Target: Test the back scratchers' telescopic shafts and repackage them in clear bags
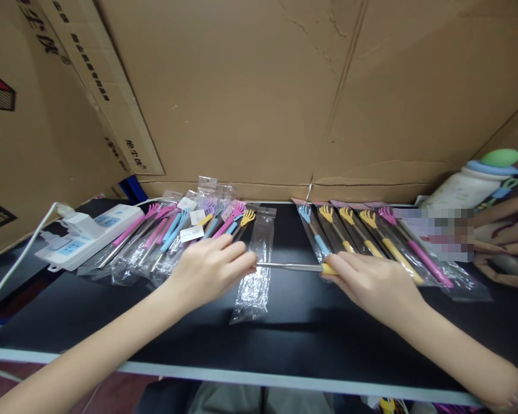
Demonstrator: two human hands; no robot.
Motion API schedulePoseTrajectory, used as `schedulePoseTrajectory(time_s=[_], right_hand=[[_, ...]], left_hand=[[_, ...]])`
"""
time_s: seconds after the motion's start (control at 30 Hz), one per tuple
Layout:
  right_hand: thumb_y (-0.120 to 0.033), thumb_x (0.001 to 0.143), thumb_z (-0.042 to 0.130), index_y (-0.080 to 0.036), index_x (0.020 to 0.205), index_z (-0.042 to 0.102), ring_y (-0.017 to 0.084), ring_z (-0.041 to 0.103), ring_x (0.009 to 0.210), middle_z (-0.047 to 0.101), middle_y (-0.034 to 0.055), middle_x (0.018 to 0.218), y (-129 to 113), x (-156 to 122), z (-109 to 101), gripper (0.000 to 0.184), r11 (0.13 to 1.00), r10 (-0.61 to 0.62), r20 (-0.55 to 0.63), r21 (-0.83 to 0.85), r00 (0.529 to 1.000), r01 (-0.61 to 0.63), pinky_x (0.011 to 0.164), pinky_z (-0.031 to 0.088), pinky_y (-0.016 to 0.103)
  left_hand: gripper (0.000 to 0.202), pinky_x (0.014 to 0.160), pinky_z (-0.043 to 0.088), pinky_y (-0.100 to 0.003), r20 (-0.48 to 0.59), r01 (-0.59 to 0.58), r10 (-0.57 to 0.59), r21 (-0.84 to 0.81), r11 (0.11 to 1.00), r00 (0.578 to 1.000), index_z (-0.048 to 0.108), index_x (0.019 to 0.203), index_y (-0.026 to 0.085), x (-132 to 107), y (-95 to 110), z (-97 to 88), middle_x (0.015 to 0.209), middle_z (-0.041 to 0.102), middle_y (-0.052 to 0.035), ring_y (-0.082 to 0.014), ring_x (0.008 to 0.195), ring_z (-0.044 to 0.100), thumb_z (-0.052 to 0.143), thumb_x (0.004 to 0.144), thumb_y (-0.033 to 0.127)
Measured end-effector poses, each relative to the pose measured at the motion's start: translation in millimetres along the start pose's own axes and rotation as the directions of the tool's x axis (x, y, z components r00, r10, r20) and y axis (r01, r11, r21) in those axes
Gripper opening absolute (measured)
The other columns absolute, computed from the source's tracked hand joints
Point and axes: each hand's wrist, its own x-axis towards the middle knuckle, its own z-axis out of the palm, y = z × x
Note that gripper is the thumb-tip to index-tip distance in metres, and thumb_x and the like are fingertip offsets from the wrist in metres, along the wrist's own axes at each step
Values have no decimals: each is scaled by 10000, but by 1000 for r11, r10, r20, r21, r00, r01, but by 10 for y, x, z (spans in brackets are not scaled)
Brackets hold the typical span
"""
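Thin metal rod w/ yellow handle, right hand grip pinching handle, left hand fingers spread

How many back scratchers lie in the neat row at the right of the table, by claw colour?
Row of bagged back scratchers, right of the right hand:
Blue claw: 1
Yellow claw: 3
Pink claw: 1
Total: 5
The left pile is too jumbled to count.
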Motion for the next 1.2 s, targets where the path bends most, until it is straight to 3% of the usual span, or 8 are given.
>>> schedulePoseTrajectory(time_s=[0.17,0.33,0.53,0.7,0.9,1.2], right_hand=[[-294,967,355,-192,666,498,115,509,486,520,-18,545,-126,149,5,349,999,-10,-17,-33,1000,10,504,242,287],[-315,965,362,-191,681,511,115,530,507,551,-12,561,-88,194,74,344,999,23,11,-39,1000,-22,507,238,284],[-389,976,298,-194,813,568,114,576,523,651,-3,647,-26,169,272,371,985,99,98,132,990,-112,476,236,259],[-386,968,324,-207,885,569,122,617,581,700,9,752,8,101,328,315,964,141,138,206,980,-167,502,299,243],[-369,957,350,-216,895,556,123,628,579,706,-5,753,36,71,339,264,941,190,155,252,969,-225,504,334,233],[-330,957,362,-231,936,543,142,672,677,713,-5,846,18,4,433,207,925,149,220,315,964,-214,535,389,227]], left_hand=[[253,514,304,-279,1,29,-29,-43,999,1000,534,717,202,137,135,68,603,541,15,-146,608,491,433,933,288],[256,538,319,-275,-10,57,-58,-89,994,998,544,733,192,134,94,213,635,549,7,-149,641,495,416,938,277],[220,569,330,-272,-1,65,-66,-112,992,998,595,875,205,95,7,401,700,596,7,-150,704,531,428,940,331],[216,643,392,-260,38,141,-136,-200,970,990,580,1024,210,28,-74,421,910,659,-20,-160,821,573,461,923,360],[325,692,460,-245,116,374,-357,-371,850,927,517,1141,225,-55,-118,496,1053,662,-32,-168,915,628,530,876,413],[197,608,436,-227,229,463,-404,-515,721,885,481,1047,235,-62,-23,486,936,664,8,-139,759,640,533,867,293]])
